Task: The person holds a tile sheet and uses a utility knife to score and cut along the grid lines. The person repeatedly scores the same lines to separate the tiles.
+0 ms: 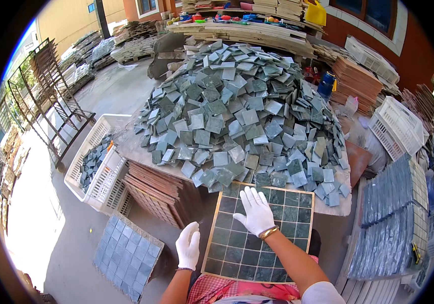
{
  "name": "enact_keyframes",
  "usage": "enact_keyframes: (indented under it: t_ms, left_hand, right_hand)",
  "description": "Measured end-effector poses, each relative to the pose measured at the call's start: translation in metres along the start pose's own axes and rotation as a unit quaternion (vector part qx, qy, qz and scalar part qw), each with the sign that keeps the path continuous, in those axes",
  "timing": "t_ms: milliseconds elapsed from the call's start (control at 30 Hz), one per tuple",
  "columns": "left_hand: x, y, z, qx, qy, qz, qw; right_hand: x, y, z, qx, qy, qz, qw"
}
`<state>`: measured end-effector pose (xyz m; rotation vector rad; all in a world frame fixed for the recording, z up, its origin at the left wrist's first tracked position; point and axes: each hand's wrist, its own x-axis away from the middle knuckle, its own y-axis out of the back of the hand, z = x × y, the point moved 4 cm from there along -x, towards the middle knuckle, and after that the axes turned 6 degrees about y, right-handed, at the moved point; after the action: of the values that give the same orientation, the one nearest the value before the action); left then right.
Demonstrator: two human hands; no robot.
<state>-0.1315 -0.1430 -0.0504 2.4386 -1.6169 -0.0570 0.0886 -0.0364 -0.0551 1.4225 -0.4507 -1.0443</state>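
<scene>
My right hand (258,213), in a white glove with a gold bangle at the wrist, rests flat with its fingers stretched over the upper middle of a tile tray (312,219). The tray has a thin light-brown rim and holds dark green square tiles (251,257) in a grid. It lies over my lap, with its far edge against the table. My left hand (188,247), also gloved in white, is raised just beside the tray's left edge. Its fingers are loosely bent, and I see nothing in it. Beyond the tray rises a large heap of loose grey-green square tiles (214,124).
A white plastic crate (106,182) of tile pieces stands left of the table (173,171). Near it are stacked brown trays (158,195) and a stack topped by blue-grey tiles (127,253). At right are wrapped tile stacks (386,243), another white crate (398,126) and a blue jug (326,85).
</scene>
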Motion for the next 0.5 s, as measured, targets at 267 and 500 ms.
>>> enact_keyframes:
  t_ms: [267, 500]
  left_hand:
    - [-0.113, -0.074, -0.037, -0.387, -0.342, -0.015, 0.856]
    - [-0.168, -0.102, -0.041, -0.443, -0.403, 0.085, 0.796]
  right_hand:
    - [0.005, 0.01, -0.009, 0.018, -0.011, 0.003, 1.0]
    - [-0.044, 0.011, -0.004, 0.005, 0.12, 0.009, 0.993]
